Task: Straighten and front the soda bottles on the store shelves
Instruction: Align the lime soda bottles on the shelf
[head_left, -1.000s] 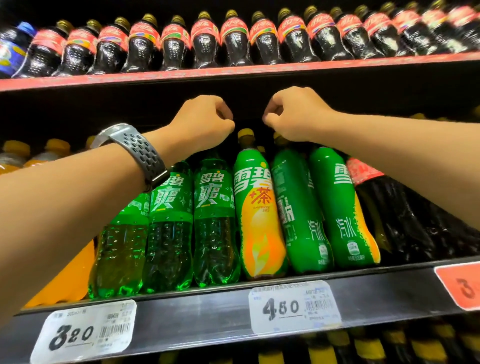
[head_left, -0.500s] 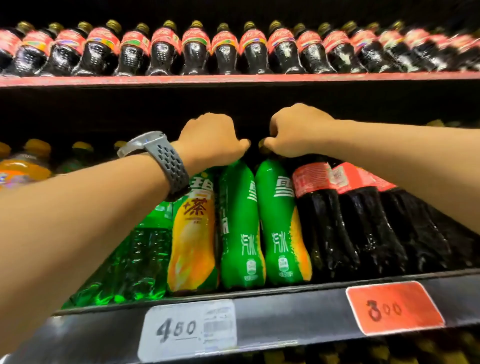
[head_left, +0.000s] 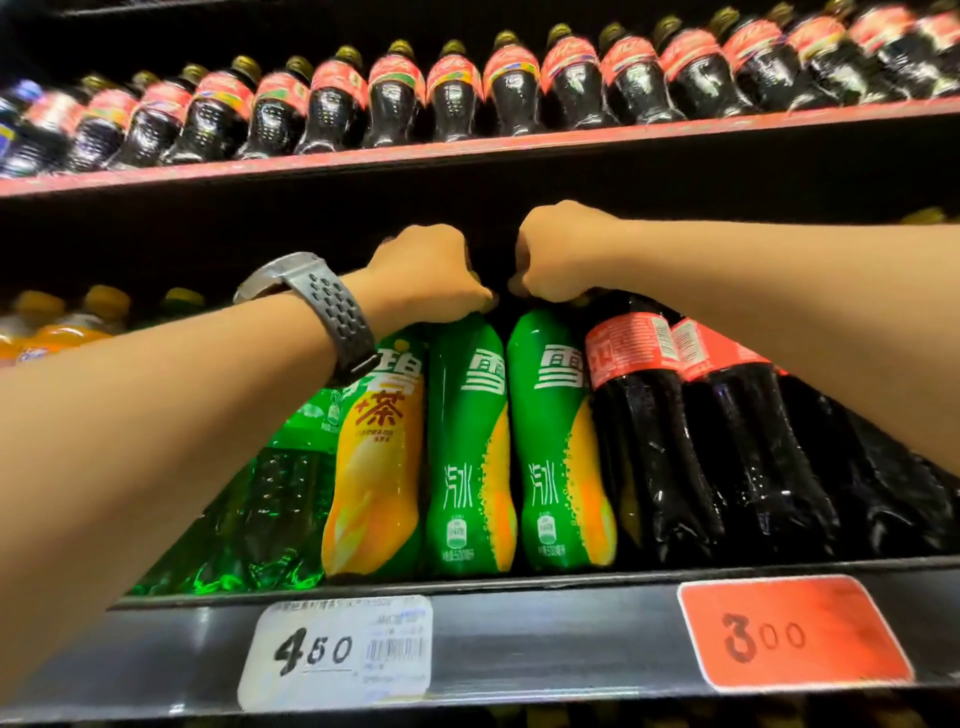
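Observation:
Two green-and-yellow soda bottles stand side by side at the front of the middle shelf. My left hand grips the top of the left green bottle. My right hand grips the top of the right green bottle. Both caps are hidden under my curled fingers. Both labels show their side face. A yellow-fronted bottle stands just left of them, partly behind my left wrist. Dark cola bottles with red labels stand close on the right.
Clear green bottles sit lower left behind my left forearm. Orange-capped bottles stand far left. The upper shelf carries a long row of cola bottles. A white 4.50 price tag and a red 3.00 price tag hang on the shelf edge.
My view has shifted right and closer over the second. Both hands came down from in front of the shelf gap onto the tops of the two green bottles, whose labels have turned.

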